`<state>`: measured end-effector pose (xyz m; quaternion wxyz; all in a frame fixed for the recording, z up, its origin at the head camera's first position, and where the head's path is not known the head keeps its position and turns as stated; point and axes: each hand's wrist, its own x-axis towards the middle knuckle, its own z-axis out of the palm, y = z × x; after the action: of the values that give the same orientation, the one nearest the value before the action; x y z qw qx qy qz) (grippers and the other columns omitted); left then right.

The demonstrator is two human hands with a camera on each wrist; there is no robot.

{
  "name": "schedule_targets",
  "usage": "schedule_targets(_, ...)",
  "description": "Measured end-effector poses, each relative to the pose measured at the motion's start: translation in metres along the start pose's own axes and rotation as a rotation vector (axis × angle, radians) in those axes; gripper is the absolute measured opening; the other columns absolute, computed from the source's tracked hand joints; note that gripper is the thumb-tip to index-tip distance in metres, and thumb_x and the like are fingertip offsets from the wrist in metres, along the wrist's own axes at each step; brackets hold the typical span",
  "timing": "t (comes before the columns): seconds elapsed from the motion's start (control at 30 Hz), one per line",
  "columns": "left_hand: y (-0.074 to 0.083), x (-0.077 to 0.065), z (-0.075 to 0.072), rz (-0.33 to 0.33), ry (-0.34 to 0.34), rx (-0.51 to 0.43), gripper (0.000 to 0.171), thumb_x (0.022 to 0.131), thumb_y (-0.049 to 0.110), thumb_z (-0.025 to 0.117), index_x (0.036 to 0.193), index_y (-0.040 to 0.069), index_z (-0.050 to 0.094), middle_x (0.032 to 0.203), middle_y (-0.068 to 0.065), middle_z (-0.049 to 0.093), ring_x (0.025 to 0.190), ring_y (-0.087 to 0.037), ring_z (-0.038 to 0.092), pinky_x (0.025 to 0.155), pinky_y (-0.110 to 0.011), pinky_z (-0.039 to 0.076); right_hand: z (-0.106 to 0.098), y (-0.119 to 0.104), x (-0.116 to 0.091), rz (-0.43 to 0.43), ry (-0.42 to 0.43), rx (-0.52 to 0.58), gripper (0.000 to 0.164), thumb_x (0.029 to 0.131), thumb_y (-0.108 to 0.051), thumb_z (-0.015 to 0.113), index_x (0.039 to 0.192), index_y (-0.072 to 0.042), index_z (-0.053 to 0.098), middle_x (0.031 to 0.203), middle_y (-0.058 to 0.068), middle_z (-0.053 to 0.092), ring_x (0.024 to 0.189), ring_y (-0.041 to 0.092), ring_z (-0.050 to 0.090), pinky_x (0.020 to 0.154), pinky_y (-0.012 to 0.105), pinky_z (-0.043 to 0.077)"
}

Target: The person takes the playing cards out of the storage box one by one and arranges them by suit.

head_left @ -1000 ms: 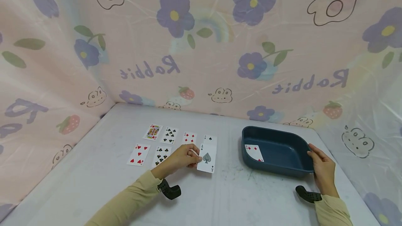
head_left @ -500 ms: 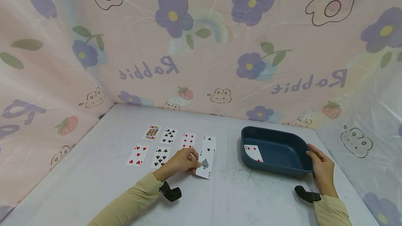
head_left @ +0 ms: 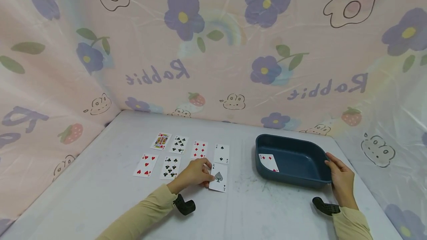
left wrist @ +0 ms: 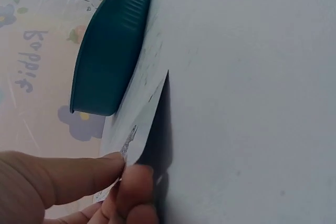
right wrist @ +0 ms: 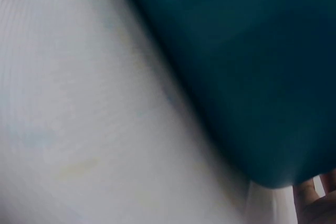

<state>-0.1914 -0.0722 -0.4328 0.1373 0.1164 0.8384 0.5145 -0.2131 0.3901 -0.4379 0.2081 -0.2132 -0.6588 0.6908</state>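
Note:
In the head view, my left hand (head_left: 192, 174) pinches the ace of spades (head_left: 218, 183) at its left edge, between thumb and fingers. The left wrist view shows this card (left wrist: 142, 129) tilted, with a shadow under it close over the table. Just beyond it lies the two of spades (head_left: 221, 153). My right hand (head_left: 344, 181) grips the right end of a dark blue rectangular tray (head_left: 293, 182). Inside the tray, at its left end, a diamond card (head_left: 269, 161) lies face up. The right wrist view shows mostly the tray's side (right wrist: 236, 77) and a few fingertips.
Left of the ace, face-up cards lie in two rows: a king of hearts (head_left: 161, 141), a club card (head_left: 179, 144), a six of diamonds (head_left: 199, 149), a five of hearts (head_left: 145, 165) and another club card (head_left: 170, 167). A patterned curtain (head_left: 213, 55) surrounds the white table (head_left: 253, 214).
The ace of spades has come toward me and down, off the two of spades, which now shows almost whole. My left hand has moved slightly with it. The right hand and tray stay put.

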Motion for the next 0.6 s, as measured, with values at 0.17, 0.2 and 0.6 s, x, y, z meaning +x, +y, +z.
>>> schedule_targets(0.17,0.0016,0.0006,0.0021,-0.002,0.013,0.036,0.035,0.080,0.000,0.076,0.106,-0.004,0.054,0.062,-0.003,0.063,0.048,-0.012,0.059,0.048,-0.026,0.050,0.0005,-0.0006,0.0000,0.007,0.002,0.002,0.040,0.095,-0.010,0.061,0.135,-0.010,0.058,0.130,-0.012,0.058,0.129,0.004,0.041,0.099,0.014,0.033)
schedule_targets(0.2,0.0021,0.0005,0.0022,-0.001,0.015,0.040,0.035,0.080,0.000,0.077,0.107,-0.004,0.054,0.062,-0.003,0.063,0.048,-0.012,0.059,0.048,-0.026,0.049,0.0007,-0.0007,0.0001,0.007,0.002,0.004,0.039,0.095,-0.010,0.061,0.135,-0.010,0.058,0.131,-0.011,0.057,0.129,0.004,0.041,0.099,0.014,0.033)
schedule_targets(0.6,0.0044,0.0002,0.0033,0.001,0.004,0.061,0.034,0.079,0.002,0.078,0.103,-0.002,0.054,0.062,-0.004,0.062,0.049,-0.014,0.060,0.048,-0.027,0.049,-0.0003,-0.0018,-0.0004,-0.026,-0.004,0.021,0.037,0.094,-0.008,0.062,0.131,-0.010,0.061,0.111,-0.020,0.064,0.128,0.004,0.042,0.097,0.012,0.034)
